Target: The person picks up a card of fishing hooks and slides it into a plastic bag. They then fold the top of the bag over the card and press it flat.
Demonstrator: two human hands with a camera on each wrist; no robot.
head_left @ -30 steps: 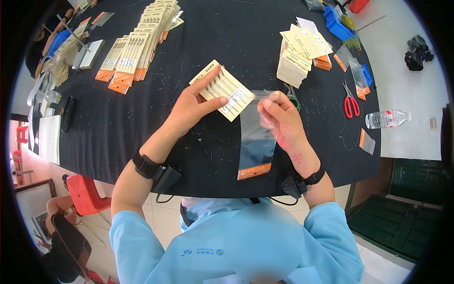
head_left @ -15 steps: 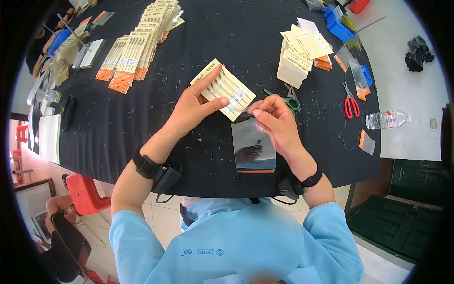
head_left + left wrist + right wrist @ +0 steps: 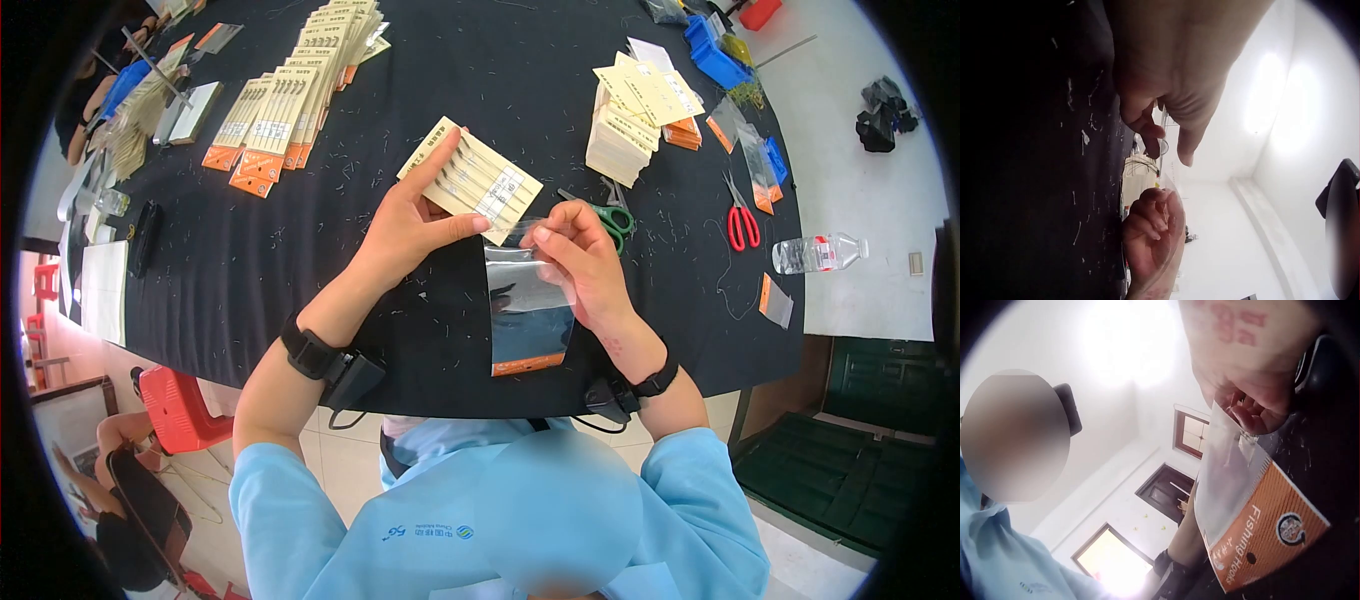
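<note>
My left hand (image 3: 400,230) grips a cream card (image 3: 510,192) between thumb and fingers, with thin hook lines laid side by side and a printed label near one end. My right hand (image 3: 592,262) pinches the top edge of a clear plastic bag (image 3: 528,315), which hangs toward me over the black cloth. Along the bag's far end from my fingers runs an orange strip (image 3: 1272,528) printed "Fishing Hooks". The card's lower corner overlaps the bag's top edge in the head view. The left wrist view shows the right hand (image 3: 1147,244) with its fingers curled behind clear film.
Green-handled scissors (image 3: 612,218) lie just beyond my right hand; red-handled scissors (image 3: 741,222) lie further right beside a water bottle (image 3: 820,252). A stack of cream cards (image 3: 620,140) stands ahead. Rows of filled packets (image 3: 270,120) lie at the far left. A blue basket (image 3: 715,55) is at the back right.
My right hand has moved slightly left, bringing the bag's top edge to the card's lower corner and uncovering the green-handled scissors. The left hand has stayed nearly in place, the card turning slightly.
</note>
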